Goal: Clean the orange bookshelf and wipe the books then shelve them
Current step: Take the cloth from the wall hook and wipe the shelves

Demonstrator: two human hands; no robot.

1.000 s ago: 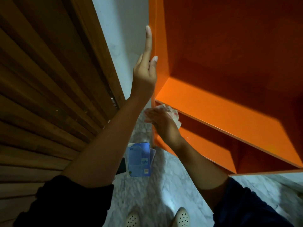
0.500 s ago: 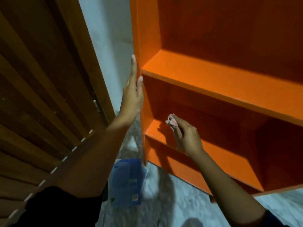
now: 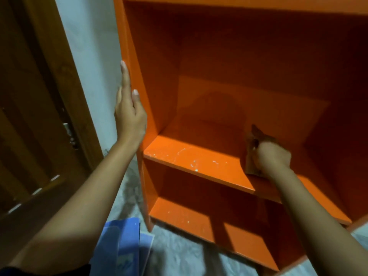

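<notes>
The orange bookshelf (image 3: 199,160) stands open in front of me with no books on its boards. White specks of dust lie on the middle board. My right hand (image 3: 272,156) is fisted around a crumpled cloth (image 3: 252,166) and presses it on that middle board, right of the dusty patch. My left hand (image 3: 129,110) lies flat, fingers straight up, against the shelf's outer left side panel. A stack of blue books (image 3: 123,248) lies on the floor below my left forearm, partly hidden by it.
A brown wooden door (image 3: 39,116) with a metal latch fills the left side. A pale wall strip (image 3: 89,56) runs between door and shelf. The floor (image 3: 179,253) is grey marble.
My right hand with the cloth has moved from the lower board's left corner up to the middle board and further right. My left hand has stayed flat on the side panel.
</notes>
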